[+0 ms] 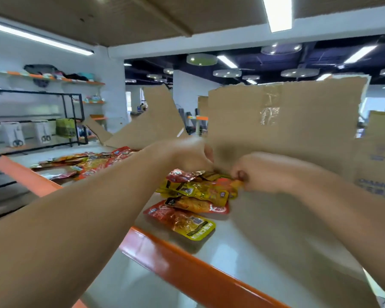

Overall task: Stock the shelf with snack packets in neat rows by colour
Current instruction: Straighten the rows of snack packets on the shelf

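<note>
my right hand (267,172) is pinching a packet (236,183) at the pile (193,196) on the shelf (242,252), left hand (182,156) too blurry to tell

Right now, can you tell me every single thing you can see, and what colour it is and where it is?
near snack packets: a small pile, red, yellow and orange, on the shelf under the hands
far snack packets: many, mostly red and orange, further left on the same shelf
shelf: one, pale grey with an orange front edge
cardboard box: one, brown, flap up behind the hands
printed cardboard box: one, brown, far right
black rack: one, black, far left
scissors packs: two, white, on the black rack
left hand: blurred, fingers curled at the pile's top; grip unclear
right hand: fingers pinch an orange-yellow packet in the near pile
</note>
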### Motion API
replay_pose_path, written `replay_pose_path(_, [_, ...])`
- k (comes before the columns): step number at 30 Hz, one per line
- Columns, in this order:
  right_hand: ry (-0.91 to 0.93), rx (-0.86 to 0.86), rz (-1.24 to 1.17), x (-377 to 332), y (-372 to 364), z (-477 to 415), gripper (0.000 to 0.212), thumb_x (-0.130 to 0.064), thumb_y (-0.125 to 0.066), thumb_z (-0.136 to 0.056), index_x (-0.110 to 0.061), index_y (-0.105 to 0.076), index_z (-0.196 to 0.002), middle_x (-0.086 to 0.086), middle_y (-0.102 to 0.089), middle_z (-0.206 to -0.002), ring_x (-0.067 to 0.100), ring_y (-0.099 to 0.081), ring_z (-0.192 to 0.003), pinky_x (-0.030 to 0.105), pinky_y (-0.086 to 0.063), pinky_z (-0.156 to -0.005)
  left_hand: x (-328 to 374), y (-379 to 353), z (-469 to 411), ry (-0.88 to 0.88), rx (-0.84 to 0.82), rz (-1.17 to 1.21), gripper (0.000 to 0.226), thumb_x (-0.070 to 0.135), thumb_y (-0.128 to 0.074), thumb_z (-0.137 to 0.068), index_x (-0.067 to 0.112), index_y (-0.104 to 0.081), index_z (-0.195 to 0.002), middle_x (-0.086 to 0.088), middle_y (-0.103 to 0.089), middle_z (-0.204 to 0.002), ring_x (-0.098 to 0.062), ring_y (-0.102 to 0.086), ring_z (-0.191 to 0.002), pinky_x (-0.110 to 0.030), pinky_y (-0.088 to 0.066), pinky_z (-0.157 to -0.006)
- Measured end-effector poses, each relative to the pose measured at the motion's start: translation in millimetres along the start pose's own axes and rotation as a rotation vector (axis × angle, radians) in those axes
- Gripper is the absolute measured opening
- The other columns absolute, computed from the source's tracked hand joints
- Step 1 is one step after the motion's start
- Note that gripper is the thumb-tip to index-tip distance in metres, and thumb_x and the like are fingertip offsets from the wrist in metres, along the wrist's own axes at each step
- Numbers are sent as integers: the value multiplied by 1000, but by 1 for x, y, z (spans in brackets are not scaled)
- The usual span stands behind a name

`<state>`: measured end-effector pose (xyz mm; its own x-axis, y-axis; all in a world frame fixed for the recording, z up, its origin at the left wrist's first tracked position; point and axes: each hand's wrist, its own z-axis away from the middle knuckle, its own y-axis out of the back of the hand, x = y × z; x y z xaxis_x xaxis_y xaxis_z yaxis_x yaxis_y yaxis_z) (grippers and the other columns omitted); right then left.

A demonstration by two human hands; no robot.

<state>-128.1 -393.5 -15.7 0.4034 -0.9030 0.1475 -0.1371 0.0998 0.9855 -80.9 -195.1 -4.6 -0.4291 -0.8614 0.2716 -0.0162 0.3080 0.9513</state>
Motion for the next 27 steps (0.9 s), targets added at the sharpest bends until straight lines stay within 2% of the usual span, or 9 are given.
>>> replay_pose_path(4, [-209,-39,-21,3,21,19,11,-9,-59,-80,-20,-60,-78,-5,-54,-68,16,-50,-64,27,-37,-54,15,-1,-19,-125,-104,-126,29,38,-62,-93,13,-72,-104,-5,-65,-90,-21,-56,-79,-30,-47,-67])
replay_pose_path(7, [-365,-75,-23,5,33,23,22,-5,-57,-83,-24,-67,-91,-9,-56,-70,8,-52,-60,22,-37,-52,34,-9,-26,-195,-227,-184,36,39,-55,-102,9,-69,-118,-7,-71,-114,-27,-67,-105,-31,-51,-82])
replay_pose_path(9, [-462,-98,-18,1,38,24,27,-7,-55,-85,-18,-71,-103,-10,-59,-72,9,-54,-61,20,-40,-52,37,-19,-35,-259,-284,-237,35,36,-63,-99,11,-69,-124,-10,-71,-122,-27,-67,-115,-34,-52,-93])
replay_pose_path(11, [-539,-197,22,-6,41,27,30,-8,-53,-89,-11,-70,-113,-4,-62,-80,12,-53,-61,18,-38,-46,36,-28,-44,-244,-263,-283,33,37,-68,-95,14,-72,-119,-4,-72,-116,-24,-69,-110,-35,-56,-92])
replay_pose_path(13, [-617,-310,17,-10,37,27,28,-9,-56,-92,-4,-67,-117,2,-62,-81,11,-49,-58,16,-37,-42,37,-40,-50,-322,-298,-381,33,36,-58,-99,10,-72,-113,-7,-71,-114,-28,-67,-103,-40,-56,-93])
replay_pose_path(17, [-725,-408,-130,-10,19,22,25,-20,-64,-93,-8,-64,-115,6,-66,-94,22,-60,-74,23,-43,-52,45,-52,-44,-360,-273,-300,37,47,-58,-96,13,-73,-103,-6,-71,-100,-28,-65,-91,-34,-51,-75])
replay_pose_path(21, [-717,-343,-203,-10,10,24,35,-36,-73,-89,-15,-63,-115,-1,-60,-82,17,-58,-76,16,-43,-45,45,-54,-37,-392,-279,-215,35,48,-68,-85,17,-75,-101,-4,-73,-93,-26,-69,-89,-36,-56,-77])
replay_pose_path(24, [-738,-316,-226,-5,4,30,45,-48,-80,-79,-22,-62,-111,-6,-61,-81,15,-58,-80,25,-52,-62,49,-49,-33,-400,-308,-174,34,42,-70,-83,16,-74,-105,-3,-72,-88,-24,-68,-82,-33,-52,-70])
replay_pose_path(27, [-746,-307,-207,1,-1,33,45,-46,-84,-73,-23,-62,-105,-6,-64,-82,17,-58,-82,29,-50,-64,51,-42,-28,-414,-337,-211,43,34,-66,-86,15,-71,-123,-2,-67,-82,-23,-60,-72,-31,-47,-66])
